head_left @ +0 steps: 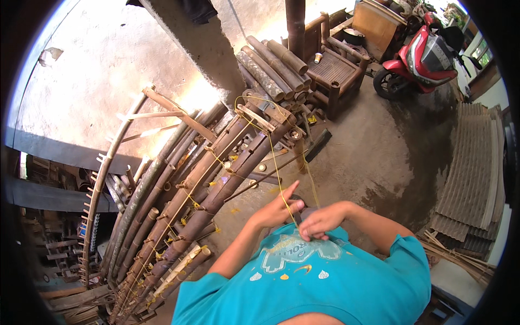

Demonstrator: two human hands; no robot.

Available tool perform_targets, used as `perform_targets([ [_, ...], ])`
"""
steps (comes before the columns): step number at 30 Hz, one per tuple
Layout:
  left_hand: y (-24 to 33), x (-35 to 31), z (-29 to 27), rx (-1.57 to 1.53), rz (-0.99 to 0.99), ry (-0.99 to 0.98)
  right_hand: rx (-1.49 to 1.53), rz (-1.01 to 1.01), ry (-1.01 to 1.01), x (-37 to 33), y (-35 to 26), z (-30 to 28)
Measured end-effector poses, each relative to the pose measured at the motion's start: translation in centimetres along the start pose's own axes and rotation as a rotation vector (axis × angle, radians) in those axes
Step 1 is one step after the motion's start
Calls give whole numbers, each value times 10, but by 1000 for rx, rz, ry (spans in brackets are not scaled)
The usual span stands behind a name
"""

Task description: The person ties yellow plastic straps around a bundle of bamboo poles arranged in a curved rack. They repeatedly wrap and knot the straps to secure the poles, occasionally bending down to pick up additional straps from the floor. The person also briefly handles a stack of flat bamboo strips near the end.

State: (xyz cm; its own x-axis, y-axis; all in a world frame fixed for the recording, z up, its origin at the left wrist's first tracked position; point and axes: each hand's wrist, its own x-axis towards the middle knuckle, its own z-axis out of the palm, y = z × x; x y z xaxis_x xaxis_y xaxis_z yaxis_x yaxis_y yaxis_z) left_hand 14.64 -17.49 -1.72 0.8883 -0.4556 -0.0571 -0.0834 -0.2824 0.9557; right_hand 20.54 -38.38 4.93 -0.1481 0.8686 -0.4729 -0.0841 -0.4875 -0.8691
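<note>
A thin yellow string [275, 162] runs down from the top of a curved bamboo frame [208, 197] to my hands. My left hand [277, 208] pinches the string between thumb and fingers, with the index finger pointing up. Just to its right, my right hand [320, 221] is closed on the same string close to my teal shirt. More yellow string zigzags along the frame's dark poles, tied at several points. The frame leans against a wall to my left.
A stack of thick bamboo poles [271, 67] lies behind the frame. A bamboo chair [336, 70] and a red motor scooter [422, 57] stand at the back right. Grey corrugated sheets [471, 173] lie at the right on the concrete floor [379, 157].
</note>
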Motion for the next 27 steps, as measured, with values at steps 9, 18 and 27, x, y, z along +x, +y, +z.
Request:
perform_targets([
  [9,-37,-36,-11,82,-188,-75,21,-129,91,16,-9,-12],
  [18,42,-39,-33,-736,-406,-75,69,-179,231,28,0,3],
  [27,41,-36,-36,-540,-349,57,48,-217,595,27,4,-7],
])
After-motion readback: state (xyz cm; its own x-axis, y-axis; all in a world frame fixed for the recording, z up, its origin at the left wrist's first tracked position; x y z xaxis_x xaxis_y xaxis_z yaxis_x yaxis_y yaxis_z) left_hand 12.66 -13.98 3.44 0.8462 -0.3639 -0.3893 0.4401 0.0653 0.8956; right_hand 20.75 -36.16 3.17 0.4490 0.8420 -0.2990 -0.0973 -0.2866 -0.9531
